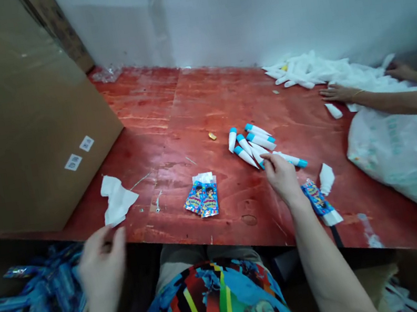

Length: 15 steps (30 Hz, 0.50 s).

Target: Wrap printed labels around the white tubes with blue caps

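My right hand (283, 178) reaches into a small pile of white tubes with blue caps (246, 157). Its thumb and fingers are closed on the end of one tube (258, 157), partly hidden by the hand. Slightly blurred, my left hand (103, 269) hovers by the table's front edge, thumb and fingers apart with nothing seen between them. Just beyond it lies a crumpled white piece of paper (117, 199). Between my hands, overlapping blue printed packets (208, 197) with white ends lie flat. Another blue packet (317, 197) rests right of my right forearm.
A large cardboard box (28, 127) stands on the red table (184, 107) at left. Many blue packets (37, 302) fill a container below. At right, a co-worker's hands (340, 93) touch a white heap (309, 67), behind a plastic bag (398, 145).
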Tool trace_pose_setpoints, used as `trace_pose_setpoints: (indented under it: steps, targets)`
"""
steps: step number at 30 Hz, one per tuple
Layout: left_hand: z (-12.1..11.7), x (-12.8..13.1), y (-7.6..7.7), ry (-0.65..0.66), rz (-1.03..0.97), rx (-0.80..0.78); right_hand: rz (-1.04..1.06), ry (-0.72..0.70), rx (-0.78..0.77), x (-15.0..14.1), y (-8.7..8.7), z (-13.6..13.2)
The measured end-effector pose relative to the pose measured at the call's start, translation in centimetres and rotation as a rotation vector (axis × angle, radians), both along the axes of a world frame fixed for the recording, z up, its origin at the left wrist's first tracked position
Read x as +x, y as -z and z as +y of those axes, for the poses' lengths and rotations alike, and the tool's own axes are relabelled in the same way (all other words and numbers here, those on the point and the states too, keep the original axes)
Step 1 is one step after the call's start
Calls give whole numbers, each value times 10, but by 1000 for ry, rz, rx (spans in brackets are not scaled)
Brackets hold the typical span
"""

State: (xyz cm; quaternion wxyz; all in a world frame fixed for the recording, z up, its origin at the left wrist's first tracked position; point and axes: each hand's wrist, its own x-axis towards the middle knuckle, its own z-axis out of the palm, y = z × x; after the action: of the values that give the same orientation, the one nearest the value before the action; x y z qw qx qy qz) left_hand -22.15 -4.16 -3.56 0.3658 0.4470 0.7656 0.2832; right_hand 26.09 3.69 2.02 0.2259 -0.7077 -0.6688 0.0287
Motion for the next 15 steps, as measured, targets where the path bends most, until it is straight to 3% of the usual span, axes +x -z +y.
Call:
trace_pose_setpoints:
  steps: [2, 3, 5, 7, 11, 15]
  targets:
    - [21, 59, -8, 39, 27, 241, -70, -22, -37, 2, 1, 20]
    - [29, 86, -13, 163, 18, 276, -118, -52, -81, 0, 1, 28]
    - [39, 131, -25, 389, 87, 238, -259, -132, -212, -6, 0, 36]
    - [43, 159, -35, 551, 202, 131, -442, -207, -349, -12, -1, 35]
    - [45, 178, -43, 710, 313, 27, -572, -261, -385, -19, 1, 24]
    - [45, 180, -34, 657, 288, 16, -449, -192, -315, -33, 13, 16]
